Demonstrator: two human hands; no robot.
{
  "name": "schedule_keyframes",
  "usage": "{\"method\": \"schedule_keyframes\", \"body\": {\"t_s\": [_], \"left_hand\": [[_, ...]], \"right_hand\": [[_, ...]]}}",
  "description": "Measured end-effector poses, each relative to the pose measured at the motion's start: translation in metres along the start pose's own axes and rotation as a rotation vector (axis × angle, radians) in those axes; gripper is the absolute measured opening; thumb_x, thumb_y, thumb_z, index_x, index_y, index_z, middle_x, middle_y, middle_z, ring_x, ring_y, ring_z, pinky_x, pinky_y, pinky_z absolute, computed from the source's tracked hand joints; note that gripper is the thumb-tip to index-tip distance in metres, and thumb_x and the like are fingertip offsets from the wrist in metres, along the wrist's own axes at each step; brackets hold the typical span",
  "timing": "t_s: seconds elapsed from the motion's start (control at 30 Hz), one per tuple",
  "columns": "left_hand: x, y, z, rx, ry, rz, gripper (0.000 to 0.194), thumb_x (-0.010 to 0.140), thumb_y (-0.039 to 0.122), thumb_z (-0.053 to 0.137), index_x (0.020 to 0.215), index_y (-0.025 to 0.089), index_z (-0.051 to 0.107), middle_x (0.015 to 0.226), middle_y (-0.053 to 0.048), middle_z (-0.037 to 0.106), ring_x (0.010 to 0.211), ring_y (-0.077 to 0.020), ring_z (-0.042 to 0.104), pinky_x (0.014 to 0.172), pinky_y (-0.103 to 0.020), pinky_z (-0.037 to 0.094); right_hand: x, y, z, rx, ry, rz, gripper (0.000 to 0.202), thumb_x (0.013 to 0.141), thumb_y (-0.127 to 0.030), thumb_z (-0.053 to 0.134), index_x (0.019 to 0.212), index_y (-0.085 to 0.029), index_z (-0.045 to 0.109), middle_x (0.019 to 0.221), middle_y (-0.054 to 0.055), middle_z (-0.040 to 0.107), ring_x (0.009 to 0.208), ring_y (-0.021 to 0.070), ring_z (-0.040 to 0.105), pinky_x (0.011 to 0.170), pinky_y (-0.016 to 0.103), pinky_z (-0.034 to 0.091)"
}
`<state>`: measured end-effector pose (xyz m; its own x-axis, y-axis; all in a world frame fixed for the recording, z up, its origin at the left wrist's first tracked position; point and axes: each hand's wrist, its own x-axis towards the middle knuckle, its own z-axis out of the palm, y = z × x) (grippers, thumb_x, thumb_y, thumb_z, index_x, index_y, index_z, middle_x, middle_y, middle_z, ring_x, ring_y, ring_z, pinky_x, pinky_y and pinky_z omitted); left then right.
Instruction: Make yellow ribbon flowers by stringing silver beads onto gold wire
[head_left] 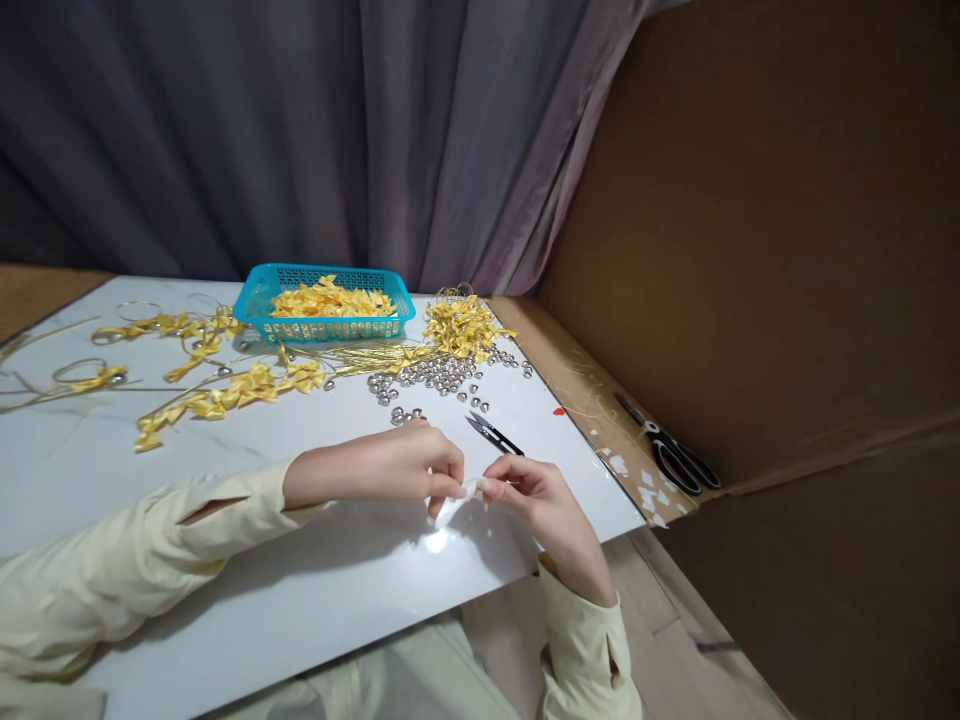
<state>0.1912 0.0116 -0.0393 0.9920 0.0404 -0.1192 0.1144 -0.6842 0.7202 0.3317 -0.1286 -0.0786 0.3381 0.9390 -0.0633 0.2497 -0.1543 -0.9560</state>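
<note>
My left hand [409,465] pinches one end of a small whitish strip [472,487], its fingertips pressed together over the white tabletop. My right hand [540,500] grips the other end between thumb and forefinger. The strip is too small to name more exactly, and fingers cover much of it. Just beyond my right hand lie black thread snips [495,434] with their blades apart. Small silver heart-shaped beads [442,376] are scattered behind my left hand.
A blue plastic basket [251,292] holds yellow ribbon bows. More yellow bows [461,325] are heaped to its right, and bows on gold cords [232,395] spread leftward. Black-handled scissors [671,455] and white scraps [619,464] lie on cardboard at right, beside a cardboard wall [750,250].
</note>
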Motion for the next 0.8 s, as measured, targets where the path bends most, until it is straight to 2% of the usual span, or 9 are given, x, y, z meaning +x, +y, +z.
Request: {"method": "schedule_keyframes", "body": {"t_s": [0.2,0.3,0.37,0.5,0.6,0.7,0.8], "left_hand": [[-0.006,0.007,-0.009,0.115,-0.049,-0.035,0.025,0.082,0.014,0.053,0.059,0.016,0.062,0.056,0.002,0.067,0.054,-0.0086,0.055,0.069,-0.02,0.039],[-0.008,0.005,-0.014,0.114,-0.067,-0.039,0.025,0.082,0.015,0.053,0.059,0.016,0.062,0.055,0.002,0.066,0.054,-0.0086,0.054,0.065,-0.019,0.039],[-0.013,0.003,-0.016,0.132,-0.06,-0.051,0.026,0.083,0.016,0.052,0.058,0.016,0.06,0.055,0.001,0.065,0.058,-0.0095,0.056,0.065,-0.019,0.039],[-0.034,-0.006,-0.019,0.197,-0.034,-0.149,0.027,0.084,0.018,0.048,0.06,0.017,0.06,0.059,0.0,0.066,0.063,-0.0117,0.059,0.06,-0.02,0.039],[-0.056,-0.027,-0.02,0.383,0.081,-0.144,0.026,0.084,0.02,0.046,0.064,0.019,0.062,0.063,0.0,0.066,0.067,-0.0138,0.058,0.071,-0.025,0.038],[-0.081,-0.057,-0.02,0.529,0.204,-0.179,0.024,0.085,0.024,0.047,0.068,0.02,0.064,0.07,-0.001,0.067,0.066,-0.0147,0.056,0.076,-0.031,0.035],[-0.109,-0.081,-0.019,0.522,0.285,-0.216,0.021,0.085,0.03,0.051,0.073,0.02,0.065,0.078,-0.002,0.068,0.074,-0.0171,0.059,0.074,-0.031,0.036]], "right_hand": [[-0.001,0.004,-0.014,-0.128,0.127,-0.018,0.031,0.072,-0.043,0.063,0.061,-0.015,0.06,0.055,0.001,0.058,0.055,0.0115,0.05,0.055,0.022,0.039],[0.003,0.003,-0.035,-0.308,0.182,-0.065,0.03,0.074,-0.042,0.06,0.062,-0.015,0.062,0.054,0.002,0.059,0.052,0.0118,0.05,0.052,0.022,0.037],[0.013,0.001,-0.058,-0.465,0.247,-0.104,0.03,0.073,-0.042,0.06,0.063,-0.015,0.065,0.052,0.002,0.059,0.049,0.0113,0.047,0.049,0.022,0.034],[0.057,-0.006,-0.119,-0.789,0.412,-0.035,0.028,0.076,-0.035,0.06,0.059,-0.013,0.065,0.049,0.001,0.056,0.046,0.0099,0.043,0.049,0.023,0.031],[0.103,-0.007,-0.159,-0.872,0.511,0.107,0.019,0.076,-0.026,0.063,0.067,-0.01,0.068,0.055,0.004,0.06,0.05,0.0112,0.048,0.051,0.024,0.035],[0.141,-0.003,-0.183,-0.899,0.48,0.214,0.015,0.08,-0.02,0.061,0.074,-0.008,0.068,0.065,0.007,0.064,0.058,0.0122,0.055,0.056,0.024,0.042],[0.162,0.0,-0.19,-0.946,0.419,0.305,0.02,0.089,-0.028,0.054,0.096,-0.011,0.063,0.091,0.007,0.064,0.077,0.0125,0.06,0.069,0.027,0.051]]}}
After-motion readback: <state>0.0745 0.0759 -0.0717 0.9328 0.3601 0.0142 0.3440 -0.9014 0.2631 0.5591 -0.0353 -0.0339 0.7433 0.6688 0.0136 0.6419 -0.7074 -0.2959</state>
